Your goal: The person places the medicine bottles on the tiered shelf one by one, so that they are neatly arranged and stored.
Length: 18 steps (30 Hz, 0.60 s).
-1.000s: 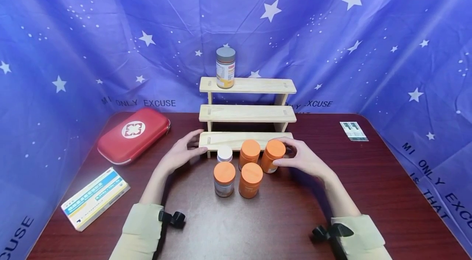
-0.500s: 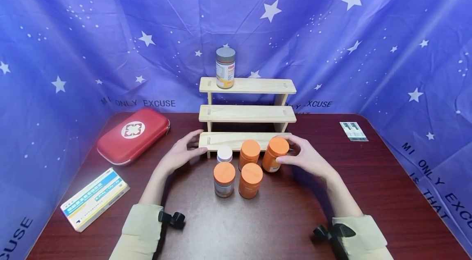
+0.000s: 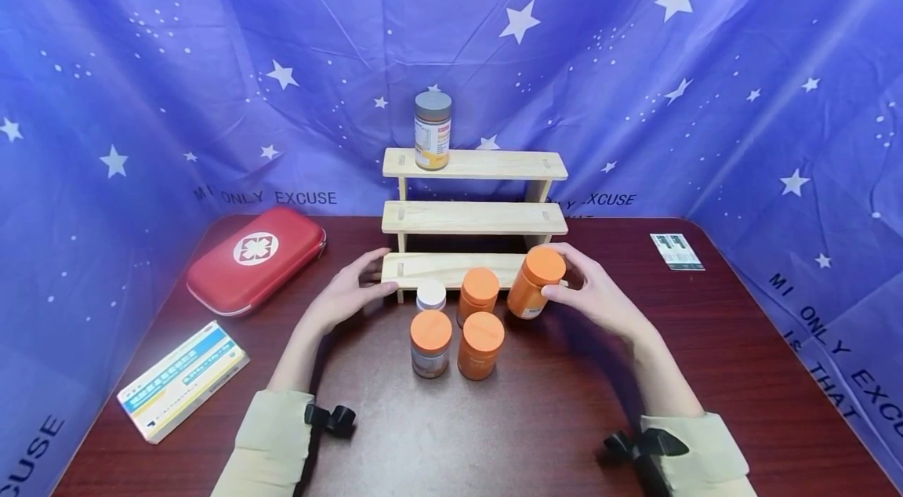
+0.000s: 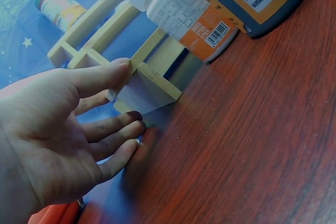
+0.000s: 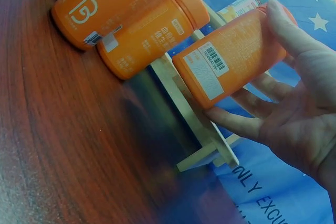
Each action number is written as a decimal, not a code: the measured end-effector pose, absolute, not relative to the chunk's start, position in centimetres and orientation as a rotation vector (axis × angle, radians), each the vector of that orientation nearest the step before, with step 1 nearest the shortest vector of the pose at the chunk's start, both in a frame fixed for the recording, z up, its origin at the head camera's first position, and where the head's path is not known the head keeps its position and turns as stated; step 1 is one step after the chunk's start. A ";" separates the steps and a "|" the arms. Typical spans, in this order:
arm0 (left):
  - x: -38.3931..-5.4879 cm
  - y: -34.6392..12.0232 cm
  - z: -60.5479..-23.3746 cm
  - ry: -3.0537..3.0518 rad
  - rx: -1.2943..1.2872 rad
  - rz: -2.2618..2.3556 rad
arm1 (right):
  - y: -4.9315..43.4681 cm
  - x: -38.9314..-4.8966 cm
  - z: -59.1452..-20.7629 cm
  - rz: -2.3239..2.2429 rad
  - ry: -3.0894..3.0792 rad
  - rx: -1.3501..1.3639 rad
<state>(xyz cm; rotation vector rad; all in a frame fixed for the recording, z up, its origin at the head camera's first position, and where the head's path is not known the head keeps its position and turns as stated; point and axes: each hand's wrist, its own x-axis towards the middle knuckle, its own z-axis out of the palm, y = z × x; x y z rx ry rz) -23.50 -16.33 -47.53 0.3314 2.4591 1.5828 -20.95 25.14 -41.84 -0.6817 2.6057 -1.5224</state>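
My right hand (image 3: 594, 295) grips an orange-capped orange pill bottle (image 3: 526, 295). In the right wrist view, the held bottle (image 5: 228, 59) is tilted and raised off the table, its barcode label facing the camera, with the thumb near the cap and fingers behind. My left hand (image 3: 347, 293) is at the left end of the three-tier wooden shelf (image 3: 476, 216). In the left wrist view, the thumb touches the shelf's edge and the other fingers are loosely bent beside its end. On the table before the shelf stand two orange bottles (image 3: 478, 297), a grey-bodied orange-capped bottle (image 3: 429, 356) and a white-capped bottle (image 3: 431, 295).
A grey-capped bottle (image 3: 433, 132) stands on the shelf's top tier at left. A red first-aid case (image 3: 254, 262) and a blue-and-white medicine box (image 3: 183, 382) lie on the left. A small printed card (image 3: 677, 252) lies at the back right.
My right hand has lifted the orange bottle from the table, tilting it and moving it right and toward the lowest tier. My left hand has stayed at the shelf's left end.
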 end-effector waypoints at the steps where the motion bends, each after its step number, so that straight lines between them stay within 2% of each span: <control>1: -23.5 -16.3 -47.5 2.461 0.331 1.580 | 25.1 -21.0 -41.7 -1.529 2.600 -0.682; 9: -23.5 -16.2 -47.4 2.454 0.325 1.590 | 25.2 -22.0 -40.2 -1.505 2.581 -0.717; 18: -23.5 -16.2 -47.3 2.463 0.330 1.571 | 24.9 -23.8 -36.5 -1.643 2.424 -0.671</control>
